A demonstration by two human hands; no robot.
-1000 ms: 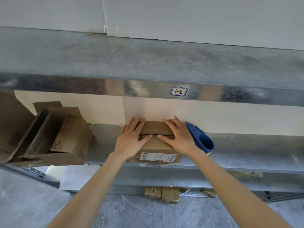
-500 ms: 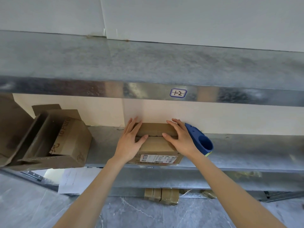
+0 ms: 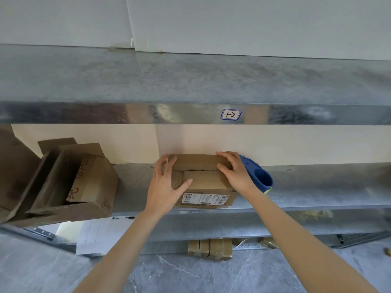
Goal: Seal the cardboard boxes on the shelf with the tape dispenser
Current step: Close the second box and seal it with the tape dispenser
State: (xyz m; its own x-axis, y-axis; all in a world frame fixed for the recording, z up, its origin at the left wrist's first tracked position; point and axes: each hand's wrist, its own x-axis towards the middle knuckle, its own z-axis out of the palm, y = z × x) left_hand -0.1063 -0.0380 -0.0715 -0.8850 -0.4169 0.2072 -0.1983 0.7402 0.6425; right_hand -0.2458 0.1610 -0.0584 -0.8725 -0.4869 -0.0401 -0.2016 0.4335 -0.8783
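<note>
Both hands have slid outward since a moment ago – from lying over the middle of the flaps to the two ends of the small cardboard box (image 3: 203,178), so the dark seam between its flaps now shows along its full length.

At far left, a larger open carton (image 3: 84,182) lies tipped on the metal shelf (image 3: 317,187), its flaps splayed; a sheet of white paper (image 3: 95,235) lies below it. The left hand (image 3: 163,187) rests against the left end of the small box, fingers nearly straight at the far corner and thumb spread across the near flap – pressing, not clutching. The box sits on the shelf against the back wall, untaped, with a shipping label (image 3: 205,199) on its front face. The right hand (image 3: 234,174) covers the right end, fingers laid over the far flap and thumb at the seam (loosely bent, gripping nothing). Just behind that wrist lies the blue tape dispenser (image 3: 259,176), on the shelf beside the box and held by neither hand. Above, the upper shelf's edge carries a handwritten tag (image 3: 231,114).
</note>
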